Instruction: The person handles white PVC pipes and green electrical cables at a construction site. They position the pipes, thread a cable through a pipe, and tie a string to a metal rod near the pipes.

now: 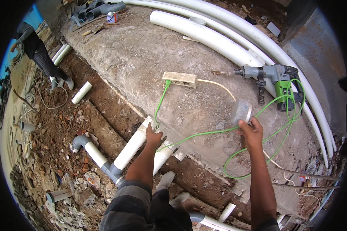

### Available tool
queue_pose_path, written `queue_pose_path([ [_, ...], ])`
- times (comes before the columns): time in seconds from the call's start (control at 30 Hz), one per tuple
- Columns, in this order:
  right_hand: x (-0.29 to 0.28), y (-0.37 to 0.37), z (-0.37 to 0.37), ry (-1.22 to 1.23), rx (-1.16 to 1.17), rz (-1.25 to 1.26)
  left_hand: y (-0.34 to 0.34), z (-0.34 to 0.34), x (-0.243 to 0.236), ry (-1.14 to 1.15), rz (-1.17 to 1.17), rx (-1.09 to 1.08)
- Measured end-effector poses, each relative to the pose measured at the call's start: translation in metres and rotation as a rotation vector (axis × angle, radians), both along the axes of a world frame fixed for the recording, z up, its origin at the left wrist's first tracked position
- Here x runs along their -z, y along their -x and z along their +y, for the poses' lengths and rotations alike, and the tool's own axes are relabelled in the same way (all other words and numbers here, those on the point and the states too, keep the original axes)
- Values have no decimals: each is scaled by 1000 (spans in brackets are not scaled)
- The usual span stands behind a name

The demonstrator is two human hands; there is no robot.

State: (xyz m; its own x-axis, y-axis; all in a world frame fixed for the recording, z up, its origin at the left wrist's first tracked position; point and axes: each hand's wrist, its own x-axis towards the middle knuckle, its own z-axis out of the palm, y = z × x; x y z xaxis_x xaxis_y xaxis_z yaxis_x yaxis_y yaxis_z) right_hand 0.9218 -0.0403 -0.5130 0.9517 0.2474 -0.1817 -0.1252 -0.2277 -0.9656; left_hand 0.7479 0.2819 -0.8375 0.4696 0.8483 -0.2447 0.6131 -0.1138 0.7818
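Note:
My left hand rests on the upper end of a white plastic pipe that slopes down into a grey pipe fitting in the dirt trench. My right hand grips a small round metal can above the concrete slab. A green power cord runs between both hands, looping from a beige socket strip to a grey and green rotary hammer drill lying on the slab.
Long white pipes curve along the far side of the slab. Grey fittings and a small tin lie at the far end. Another person stands at the left by the trench. Rubble and pipe offcuts litter the dirt.

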Motion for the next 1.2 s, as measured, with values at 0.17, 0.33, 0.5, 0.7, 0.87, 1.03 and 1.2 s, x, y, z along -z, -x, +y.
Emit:
queue_pose_path([
  [0.17, -67, 78, -64, -355, -55, -214, -20, 17, 12, 288, -280, 89],
  [0.33, -51, 174, -109, -266, 22, -42, -17, 19, 3, 354, -88, 264],
  [0.5, -22, 281, -138, -24, 234, 329, 79, 63, -22, -119, 570, 565],
  [0.7, 14, 374, -204, 485, 259, 719, 136, 68, -133, -120, 697, 961],
  [0.87, 37, 420, -238, 643, -73, 485, 33, -3, -307, 977, 514, 1338],
  [1.03, 4, 441, -240, 275, 461, 782, -201, -17, -480, 1101, -721, 1016],
  [1.2, -18, 497, -240, 37, 802, 621, -300, 1, -501, 1116, -1165, 392],
])
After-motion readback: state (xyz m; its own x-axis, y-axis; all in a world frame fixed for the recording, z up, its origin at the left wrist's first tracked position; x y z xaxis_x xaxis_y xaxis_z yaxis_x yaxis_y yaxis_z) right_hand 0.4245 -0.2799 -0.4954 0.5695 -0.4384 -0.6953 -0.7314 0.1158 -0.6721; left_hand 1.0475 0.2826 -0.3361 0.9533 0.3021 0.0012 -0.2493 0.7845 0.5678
